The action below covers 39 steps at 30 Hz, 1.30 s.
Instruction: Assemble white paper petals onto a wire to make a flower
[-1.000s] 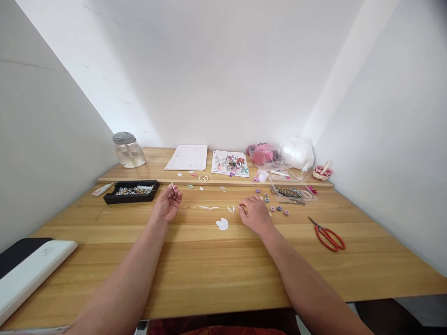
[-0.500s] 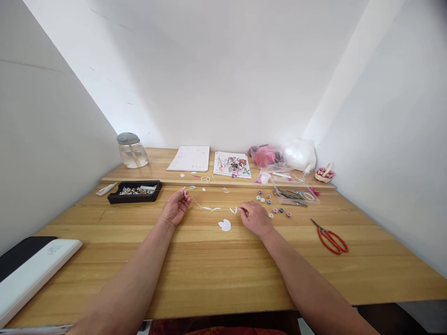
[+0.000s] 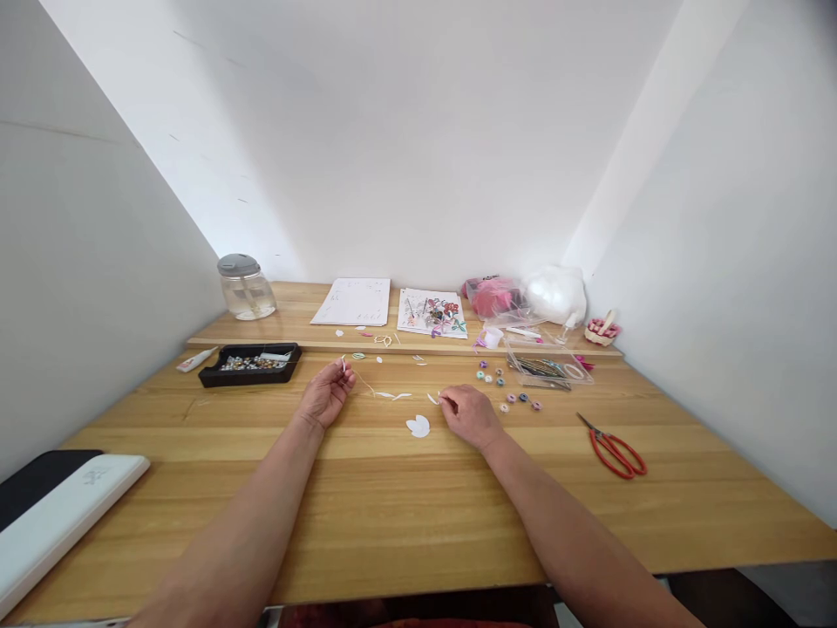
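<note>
My left hand [image 3: 329, 392] is closed in a pinch around a small white petal-shaped piece, and a thin yellowish thread [image 3: 364, 384] trails from it towards the right. Two narrow white slivers [image 3: 393, 396] lie end to end on the table by the thread. My right hand [image 3: 471, 415] rests low over the wood, thumb and forefinger pinched on a slim white petal-shaped piece mostly covered by the fingertips. Just left of those fingertips lies another white sliver [image 3: 432, 399]. Nearer to me is a rounded white cutout [image 3: 418, 426] with a notch.
Red-handled scissors [image 3: 613, 449] lie at right, near several small thread spools [image 3: 512, 399] and a clear box of tools [image 3: 547, 365]. At left are a black bead tray [image 3: 248, 377], a glue tube [image 3: 196, 358] and a white device [image 3: 78, 515]. Papers [image 3: 351, 301] and a jar [image 3: 246, 292] stand behind.
My right hand has shifted slightly left onto the pair of white slivers, covering one of them. The left hand keeps its pinch almost unmoved. The whole view has shifted a little.
</note>
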Available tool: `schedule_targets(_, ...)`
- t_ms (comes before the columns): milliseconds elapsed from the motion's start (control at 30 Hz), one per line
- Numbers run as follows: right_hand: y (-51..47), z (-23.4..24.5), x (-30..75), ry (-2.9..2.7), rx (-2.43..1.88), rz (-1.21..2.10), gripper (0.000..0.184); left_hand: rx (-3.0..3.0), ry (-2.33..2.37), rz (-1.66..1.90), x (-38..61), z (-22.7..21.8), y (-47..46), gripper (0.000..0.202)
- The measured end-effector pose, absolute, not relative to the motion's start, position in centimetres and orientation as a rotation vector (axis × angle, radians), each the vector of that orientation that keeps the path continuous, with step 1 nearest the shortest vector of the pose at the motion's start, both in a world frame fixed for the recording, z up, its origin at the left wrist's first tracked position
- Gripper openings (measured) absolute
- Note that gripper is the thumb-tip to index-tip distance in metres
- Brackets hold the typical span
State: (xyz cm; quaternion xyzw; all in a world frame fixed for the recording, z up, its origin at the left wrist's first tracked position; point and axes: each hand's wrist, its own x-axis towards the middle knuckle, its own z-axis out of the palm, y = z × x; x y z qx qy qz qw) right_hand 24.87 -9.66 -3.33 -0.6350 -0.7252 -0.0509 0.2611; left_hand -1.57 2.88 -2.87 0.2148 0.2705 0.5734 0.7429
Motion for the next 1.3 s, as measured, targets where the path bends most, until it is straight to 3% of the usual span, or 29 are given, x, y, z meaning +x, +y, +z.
schedule_targets(433,-9.9,-3.0,24.5,-1.916,-1.621,-0.201,0.02,0.492,0.593,1.261,-1.5,-3.1,2.9,0.008)
schedule_targets(600,-10.7,-2.3,22.5,-2.004,-1.496,-0.186,0.034,0.526,0.589,1.254,-1.5,-3.5,3.1,0.005)
schedule_targets(733,-12.5,-0.7,16.9,-2.219,-1.266,0.004,0.036,0.548,0.598,1.253,-1.6,-3.7,3.3,0.003)
schedule_targets(833,-14.6,1.1,10.8,-2.379,-0.816,0.282,0.018,0.559,0.611,1.255,-1.7,-3.8,3.4,0.001)
schedule_targets(967,-17.1,3.0,4.1,-2.488,-0.446,0.42,0.036,0.574,0.625,1.258,-1.7,-3.9,3.5,0.002)
schedule_targets(1300,-16.7,2.1,-0.1,-2.572,-0.592,0.193,0.044,0.611,0.658,1.259,-1.5,-4.1,3.6,0.009)
